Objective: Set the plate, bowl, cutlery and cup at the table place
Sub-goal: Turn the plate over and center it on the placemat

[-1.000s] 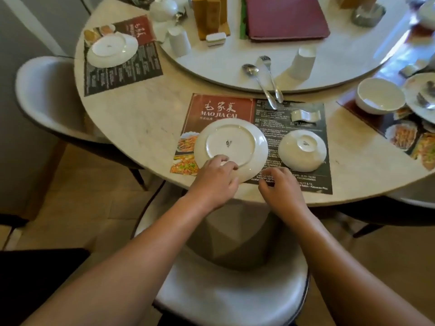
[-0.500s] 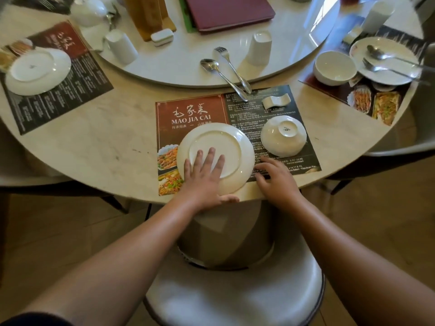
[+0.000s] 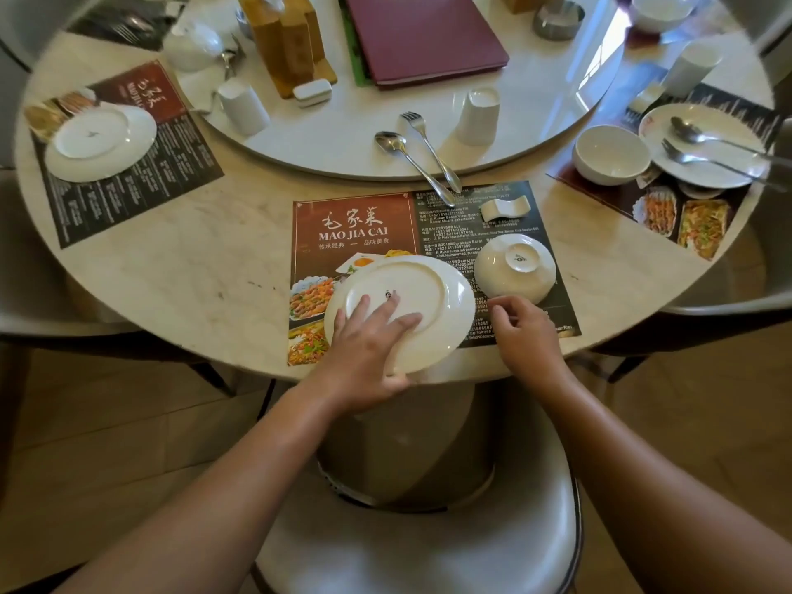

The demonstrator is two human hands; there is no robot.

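Plainly, from the head view, the plate (image 3: pixel 428 289) lies base-up at the near edge of the worktop (image 3: pixel 193 272), under the left hand (image 3: pixel 364 340): fingers spread on its base, thumb hooked beneath the near rim. The right hand (image 3: pixel 520 332), loosely curled and empty, waits just beside the plate's right rim.

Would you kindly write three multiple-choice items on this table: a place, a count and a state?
1. The near bowl sits: A) left of the plate B) on the plate C) right of the plate.
2. Cutlery overhanging the turntable's near edge: A) two pieces B) one C) four.
3. The plate under the left hand is: A) broken B) upside down C) food-laden.
Answers: 1 C, beside the plate's right rim; 2 A, one spoon, one fork; 3 B, its foot ring faces up.
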